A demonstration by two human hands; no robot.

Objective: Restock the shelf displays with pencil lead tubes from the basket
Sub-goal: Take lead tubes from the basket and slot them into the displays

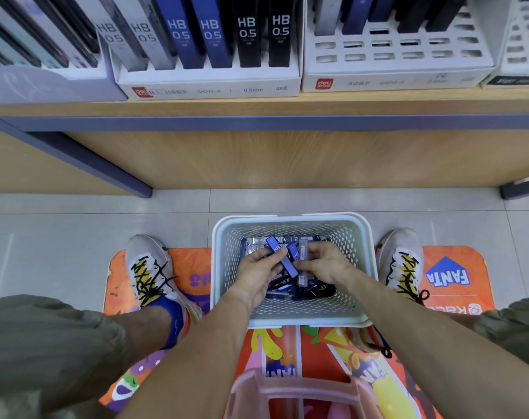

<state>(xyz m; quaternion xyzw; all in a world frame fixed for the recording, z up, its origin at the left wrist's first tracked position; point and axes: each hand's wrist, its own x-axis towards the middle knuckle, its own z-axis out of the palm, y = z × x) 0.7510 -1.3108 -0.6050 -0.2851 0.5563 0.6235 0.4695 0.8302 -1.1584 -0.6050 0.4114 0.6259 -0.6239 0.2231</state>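
Both hands are down in the white basket point(290, 316) on the floor, gathering stock: the left hand point(257, 269) pinches a blue lead tube point(282, 260), the right hand point(325, 263) curls round a grey tube point(302, 252). Next, I judge, comes lifting them to the half-empty display box point(399, 55) on the shelf point(257, 122) beyond.

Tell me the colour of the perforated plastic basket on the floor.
White perforated plastic basket; head view shows it best.
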